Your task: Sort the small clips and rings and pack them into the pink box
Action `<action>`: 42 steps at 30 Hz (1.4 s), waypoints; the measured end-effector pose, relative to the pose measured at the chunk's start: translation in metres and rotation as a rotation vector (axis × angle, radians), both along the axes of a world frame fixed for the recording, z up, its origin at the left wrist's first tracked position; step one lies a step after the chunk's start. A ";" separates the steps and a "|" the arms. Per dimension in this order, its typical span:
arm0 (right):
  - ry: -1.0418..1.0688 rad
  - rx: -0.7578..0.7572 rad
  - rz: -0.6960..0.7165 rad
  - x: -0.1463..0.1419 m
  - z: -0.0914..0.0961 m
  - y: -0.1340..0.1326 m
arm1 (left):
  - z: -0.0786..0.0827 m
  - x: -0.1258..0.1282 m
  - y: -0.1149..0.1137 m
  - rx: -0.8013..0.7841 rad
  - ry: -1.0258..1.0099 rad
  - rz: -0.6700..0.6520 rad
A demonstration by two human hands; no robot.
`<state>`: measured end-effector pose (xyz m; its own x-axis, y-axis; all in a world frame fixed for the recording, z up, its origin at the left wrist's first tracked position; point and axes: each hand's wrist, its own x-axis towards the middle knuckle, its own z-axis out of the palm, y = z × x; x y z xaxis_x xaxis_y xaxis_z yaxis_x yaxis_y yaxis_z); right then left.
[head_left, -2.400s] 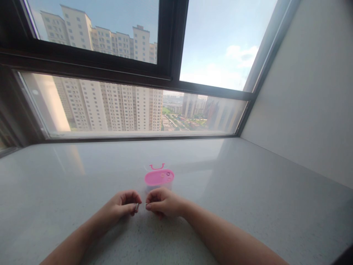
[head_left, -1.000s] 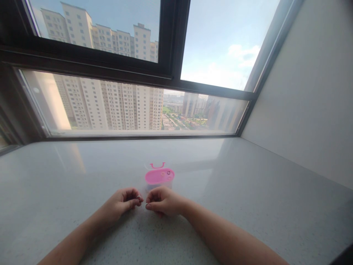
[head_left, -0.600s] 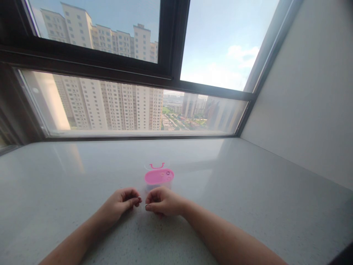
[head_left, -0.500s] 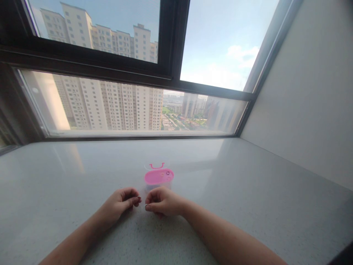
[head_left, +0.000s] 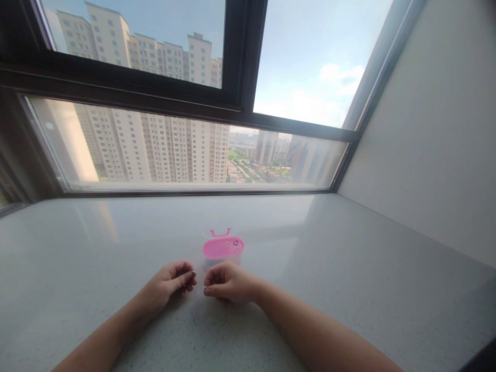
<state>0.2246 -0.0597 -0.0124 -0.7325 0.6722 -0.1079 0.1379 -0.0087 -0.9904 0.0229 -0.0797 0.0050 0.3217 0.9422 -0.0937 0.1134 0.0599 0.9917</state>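
Note:
My left hand (head_left: 176, 279) is closed in a pinch, thumb against fingers, just left of centre over the pale speckled surface. Across a small gap, my right hand (head_left: 228, 283) pinches too, its fingertips turned toward the left hand. Whatever either pinch holds is too small to make out. Just behind my right hand stands an oval container with a pink lid (head_left: 217, 249) and a clear body, partly covered by that hand. Small rings lie on the right part of the lid, one of them dark (head_left: 235, 243). Behind the container is a pink handle (head_left: 220, 233).
The speckled white sill (head_left: 116, 243) reaches back to a dark window frame (head_left: 194, 194). A plain white wall (head_left: 434, 129) bounds the right side. Tall buildings (head_left: 166, 144) show through the glass.
My left hand's thumb and fingertips have shifted slightly up and left, widening the gap between the hands a little. My right hand and the container look unmoved.

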 end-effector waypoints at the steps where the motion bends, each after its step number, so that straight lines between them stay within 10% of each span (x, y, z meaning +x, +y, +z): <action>1: 0.001 0.001 -0.001 0.000 0.000 0.000 | 0.000 0.000 0.000 -0.004 -0.003 0.000; 42: 0.085 0.036 0.010 -0.001 0.002 -0.003 | 0.010 0.002 -0.006 0.113 0.152 -0.035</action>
<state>0.2233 -0.0627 -0.0101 -0.7450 0.6668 -0.0208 0.0534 0.0284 -0.9982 0.0252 -0.0858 0.0146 0.3443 0.9381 -0.0379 0.2622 -0.0573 0.9633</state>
